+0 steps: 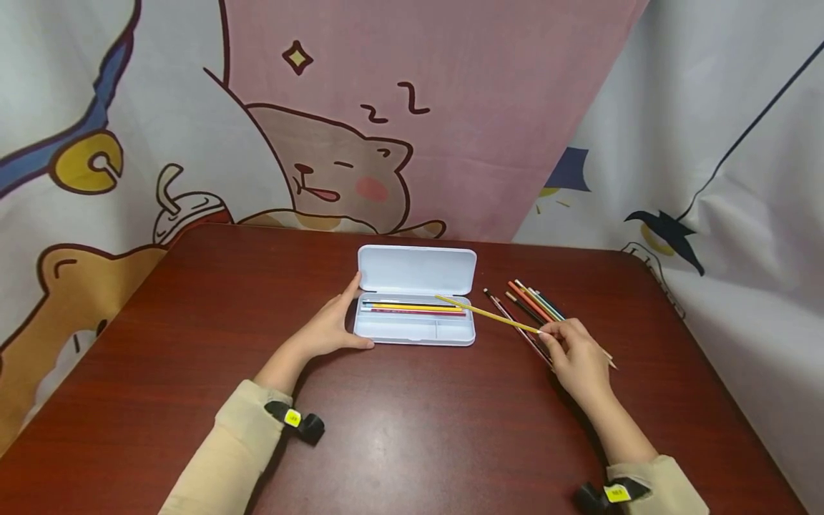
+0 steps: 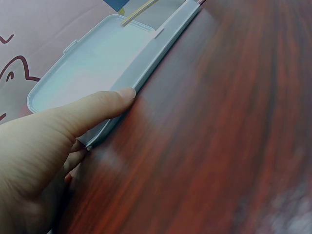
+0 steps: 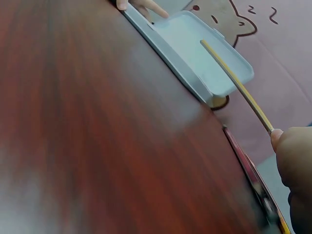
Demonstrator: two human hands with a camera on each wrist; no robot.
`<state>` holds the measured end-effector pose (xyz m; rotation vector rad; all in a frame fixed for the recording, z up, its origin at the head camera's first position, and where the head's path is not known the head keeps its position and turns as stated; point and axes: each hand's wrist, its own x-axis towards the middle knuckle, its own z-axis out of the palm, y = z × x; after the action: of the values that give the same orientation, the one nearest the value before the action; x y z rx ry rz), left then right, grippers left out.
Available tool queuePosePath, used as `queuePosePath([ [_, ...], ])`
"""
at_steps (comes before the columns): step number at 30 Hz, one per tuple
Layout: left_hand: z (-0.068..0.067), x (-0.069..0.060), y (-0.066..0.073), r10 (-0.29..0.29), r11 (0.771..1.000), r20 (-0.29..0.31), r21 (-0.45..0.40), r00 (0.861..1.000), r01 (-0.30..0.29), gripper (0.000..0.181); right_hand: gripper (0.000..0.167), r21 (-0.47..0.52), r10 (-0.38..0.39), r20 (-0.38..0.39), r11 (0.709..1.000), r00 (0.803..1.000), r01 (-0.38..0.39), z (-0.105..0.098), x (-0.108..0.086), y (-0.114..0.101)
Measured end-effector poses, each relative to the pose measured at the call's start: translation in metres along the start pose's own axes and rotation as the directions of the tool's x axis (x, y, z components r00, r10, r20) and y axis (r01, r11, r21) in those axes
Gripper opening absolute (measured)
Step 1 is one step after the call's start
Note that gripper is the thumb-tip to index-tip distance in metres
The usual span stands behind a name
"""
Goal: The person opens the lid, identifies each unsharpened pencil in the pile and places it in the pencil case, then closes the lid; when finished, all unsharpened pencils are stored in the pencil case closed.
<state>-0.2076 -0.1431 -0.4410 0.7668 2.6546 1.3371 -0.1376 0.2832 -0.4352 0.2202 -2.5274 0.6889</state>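
Note:
A white pencil case lies with its lid raised, and several pencils rest in its back compartment. Against the case's left end is my left hand, thumb at the front corner and fingers spread toward the hinge. The thumb also touches the front wall in the left wrist view. My right hand pinches a yellow pencil by its right end; the other end reaches over the case's right part. In the right wrist view, that pencil slants up in front of the lid.
Several loose pencils of different colours lie on the brown table right of the case, partly beneath my right hand. A printed cloth with a sleeping cartoon animal hangs behind the table.

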Motion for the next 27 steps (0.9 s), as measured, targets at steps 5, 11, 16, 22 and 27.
queuePosePath([
  [5, 0.000, 0.000, 0.001, 0.012, 1.000, -0.001, -0.003, 1.000, -0.012, 0.132, 0.005, 0.026, -0.046, 0.009, 0.999, 0.999, 0.046, 0.016, 0.011, -0.012],
  [11, 0.000, 0.000, 0.000, 0.017, 1.000, -0.005, 0.000, 1.000, -0.017, 0.132, 0.007, 0.055, -0.081, 0.022, 0.995, 0.996, 0.080, 0.029, 0.021, -0.025],
  [16, 0.000, 0.001, -0.002, 0.008, 1.000, -0.004, 0.005, 1.000, -0.008, 0.132, 0.007, 0.071, -0.094, 0.046, 0.993, 0.995, 0.090, 0.039, 0.028, -0.032],
  [22, 0.000, 0.001, -0.002, -0.012, 1.000, 0.003, 0.003, 1.000, 0.012, 0.132, 0.006, 0.097, -0.115, 0.077, 0.989, 0.990, 0.108, 0.051, 0.038, -0.039],
  [27, 0.000, 0.000, -0.001, -0.010, 1.000, 0.002, 0.002, 1.000, 0.010, 0.131, 0.007, 0.114, -0.113, 0.106, 0.988, 0.988, 0.100, 0.058, 0.044, -0.046],
])
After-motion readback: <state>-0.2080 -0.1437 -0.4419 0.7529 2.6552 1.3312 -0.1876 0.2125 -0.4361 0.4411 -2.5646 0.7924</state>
